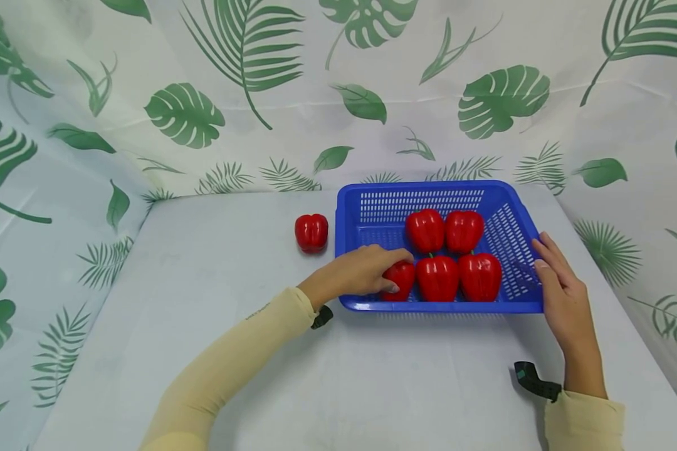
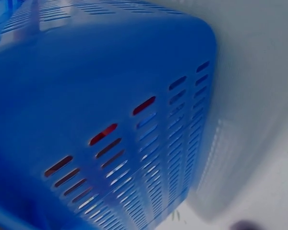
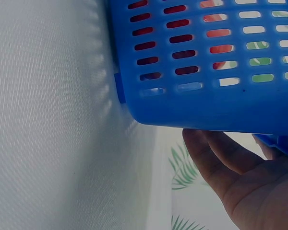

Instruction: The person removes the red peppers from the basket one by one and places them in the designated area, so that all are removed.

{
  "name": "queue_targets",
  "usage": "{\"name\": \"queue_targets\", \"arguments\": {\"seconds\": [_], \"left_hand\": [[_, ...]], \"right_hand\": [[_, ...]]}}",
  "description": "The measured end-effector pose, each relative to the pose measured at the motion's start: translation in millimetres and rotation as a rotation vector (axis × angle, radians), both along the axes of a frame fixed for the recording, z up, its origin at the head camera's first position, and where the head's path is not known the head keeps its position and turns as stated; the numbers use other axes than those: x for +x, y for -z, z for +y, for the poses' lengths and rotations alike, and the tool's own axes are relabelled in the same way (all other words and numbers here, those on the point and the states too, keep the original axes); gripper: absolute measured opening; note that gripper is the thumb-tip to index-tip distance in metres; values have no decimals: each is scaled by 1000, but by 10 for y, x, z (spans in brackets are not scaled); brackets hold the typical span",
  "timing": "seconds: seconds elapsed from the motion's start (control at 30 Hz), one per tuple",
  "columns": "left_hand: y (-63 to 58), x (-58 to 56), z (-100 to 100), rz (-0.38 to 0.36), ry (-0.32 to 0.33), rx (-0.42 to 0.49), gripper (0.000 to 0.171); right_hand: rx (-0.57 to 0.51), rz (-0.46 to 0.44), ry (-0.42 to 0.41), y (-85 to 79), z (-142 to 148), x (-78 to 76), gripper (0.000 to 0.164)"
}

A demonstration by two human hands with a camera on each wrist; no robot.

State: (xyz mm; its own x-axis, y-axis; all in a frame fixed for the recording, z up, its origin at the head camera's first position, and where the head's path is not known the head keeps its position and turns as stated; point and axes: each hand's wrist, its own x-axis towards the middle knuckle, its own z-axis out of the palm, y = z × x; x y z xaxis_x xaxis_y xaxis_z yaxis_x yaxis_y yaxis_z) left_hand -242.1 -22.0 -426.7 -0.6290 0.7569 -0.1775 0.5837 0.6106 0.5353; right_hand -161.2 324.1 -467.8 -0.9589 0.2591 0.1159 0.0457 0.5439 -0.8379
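From where I stand, loading appears underway: left hand (image 1: 365, 269) grips a pepper (image 1: 402, 280) inside the basket (image 1: 440, 307); right hand (image 1: 566, 304), right of that grip, holds the basket's rim. Next: release, then collect the loose pepper (image 1: 311, 233), left of the grip.

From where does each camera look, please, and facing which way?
Head: worn on head, facing forward and down at blue basket and red peppers; left hand, right hand, sleeves show.
Left wrist: worn there, facing basket's slotted wall; no hand clearly visible.
Right wrist: worn there, facing basket's slotted outside; right hand partly shows.
Head and right wrist share the right hand and basket.
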Motion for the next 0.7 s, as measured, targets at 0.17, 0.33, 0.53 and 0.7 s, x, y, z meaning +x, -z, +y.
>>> {"name": "queue_targets", "arguments": {"seconds": [0.17, 0.33, 0.53, 0.7], "left_hand": [[-69, -5, -36, 4, -6, 17, 59], [-175, -42, -98, 20, -30, 46, 60], [-330, -89, -249, 29, -72, 124, 61], [-457, -103, -433, 10, -113, 213, 59]], "right_hand": [[6, -6, 2, -1, -9, -3, 54], [4, -12, 4, 0, -12, 2, 54], [5, -17, 9, -4, -15, -1, 54], [4, -18, 13, -8, -15, -3, 54]]}}
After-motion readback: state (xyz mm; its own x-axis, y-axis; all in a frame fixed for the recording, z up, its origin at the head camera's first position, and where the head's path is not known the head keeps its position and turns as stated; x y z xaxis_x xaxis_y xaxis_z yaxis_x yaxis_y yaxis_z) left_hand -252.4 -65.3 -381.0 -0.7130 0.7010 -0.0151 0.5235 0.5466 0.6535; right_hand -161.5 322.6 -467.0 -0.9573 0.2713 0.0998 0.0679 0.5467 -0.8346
